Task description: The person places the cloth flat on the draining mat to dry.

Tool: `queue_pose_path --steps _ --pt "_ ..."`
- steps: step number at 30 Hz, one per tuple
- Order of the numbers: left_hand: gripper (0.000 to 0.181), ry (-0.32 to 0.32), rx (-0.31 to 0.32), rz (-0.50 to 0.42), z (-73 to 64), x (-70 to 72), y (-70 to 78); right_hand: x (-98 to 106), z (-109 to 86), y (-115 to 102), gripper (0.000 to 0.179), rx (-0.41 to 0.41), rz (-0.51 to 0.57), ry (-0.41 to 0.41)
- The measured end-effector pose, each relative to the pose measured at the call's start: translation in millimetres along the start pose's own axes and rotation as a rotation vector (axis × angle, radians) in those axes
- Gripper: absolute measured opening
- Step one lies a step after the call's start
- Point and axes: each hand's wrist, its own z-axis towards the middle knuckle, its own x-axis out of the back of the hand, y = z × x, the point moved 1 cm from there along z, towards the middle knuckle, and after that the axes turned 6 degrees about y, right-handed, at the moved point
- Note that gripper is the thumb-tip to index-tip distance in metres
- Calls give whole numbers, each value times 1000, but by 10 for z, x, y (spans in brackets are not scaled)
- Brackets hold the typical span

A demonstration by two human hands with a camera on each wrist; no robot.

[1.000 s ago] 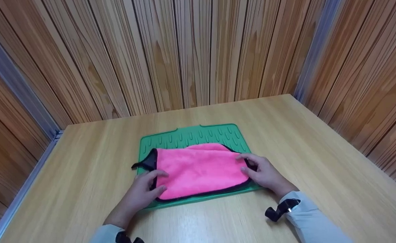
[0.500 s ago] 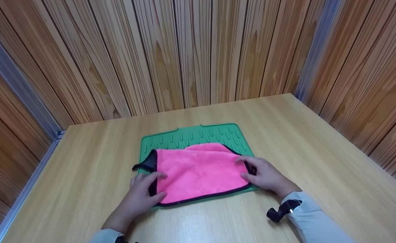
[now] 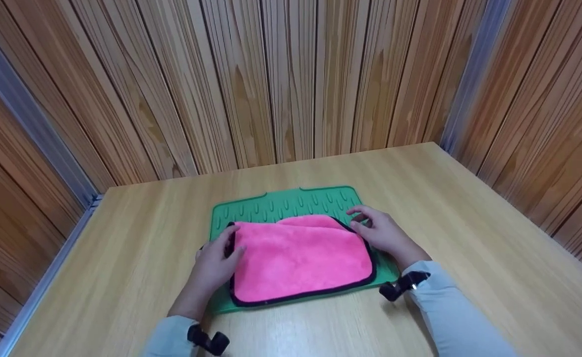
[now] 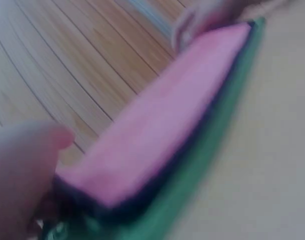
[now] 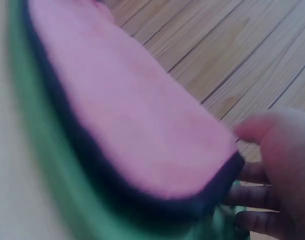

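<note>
A pink cloth with a black border lies folded on a green ridged mat. At the cloth's left edge is my left hand, fingertips near the far left corner and thumb over the pink surface. Its thumb stands apart from the fingers in the left wrist view. My right hand is by the far right edge, fingers loosely bent, with a gap between thumb and fingertips. In the right wrist view, some right fingers sit beside the black border; whether they touch it is unclear. Both wrist views are blurred.
The mat rests on a light wooden table. Wood-panelled walls rise behind it and at both sides, with metal posts in the corners. A black wrist camera sits at each sleeve.
Both hands have moved away from the near side, along the cloth's side edges toward its far corners. The right hand has come off the right edge's middle. The cloth's right end now shows uncovered.
</note>
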Motion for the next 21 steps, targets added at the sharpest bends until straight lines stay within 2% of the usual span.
queue_pose_path --steps 5,9,13,17,21 --pt "55 24 51 -29 146 -29 97 -69 138 -47 27 6 -17 -64" --pt "51 31 99 -118 225 -42 92 -154 205 -120 24 40 -49 -87" --pt "45 53 119 -233 288 -57 91 -209 228 -216 23 95 -42 -76" --pt "42 47 139 -340 309 -53 95 -218 231 -279 20 138 9 -50" --pt "36 73 136 -433 308 -13 89 -149 218 -289 18 110 83 5"
